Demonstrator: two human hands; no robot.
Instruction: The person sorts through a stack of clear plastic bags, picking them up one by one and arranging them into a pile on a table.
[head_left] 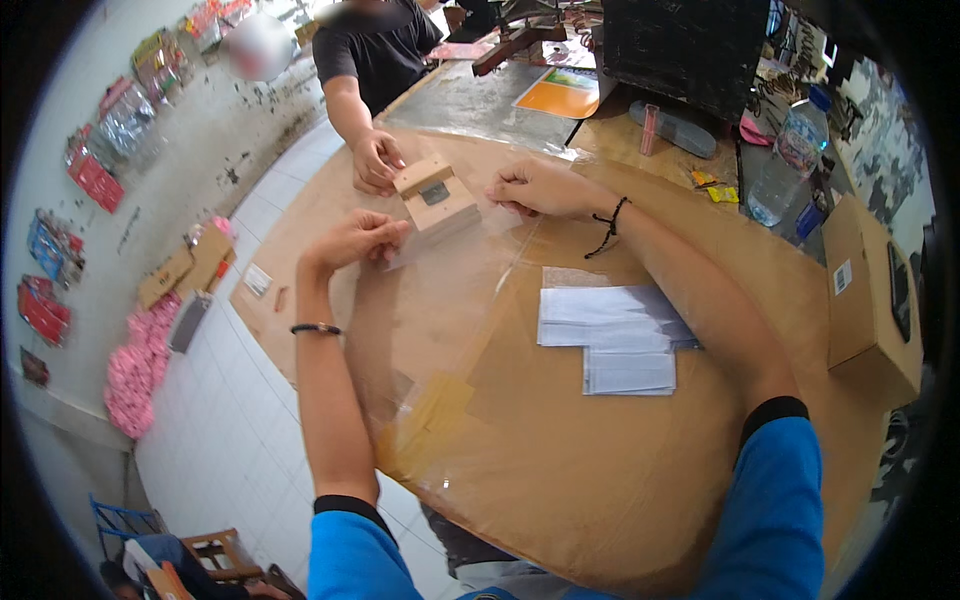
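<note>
A small wooden box point(436, 196) with a dark square window sits on the brown cardboard-covered counter point(560, 460). My left hand point(352, 240) and my right hand point(530, 187) each pinch an edge of a clear plastic bag point(470, 232) that lies around the box. Another person's hand point(376, 160) holds the box from its far side. The person stands across the counter in a dark shirt point(378, 45).
White paper sheets point(615, 335) lie at my right. A cardboard box point(868, 300) stands at the right edge, a water bottle point(788, 158) behind it. A black crate point(685, 50) and an orange booklet point(562, 93) are at the back. Pink goods point(135, 365) lie on the floor.
</note>
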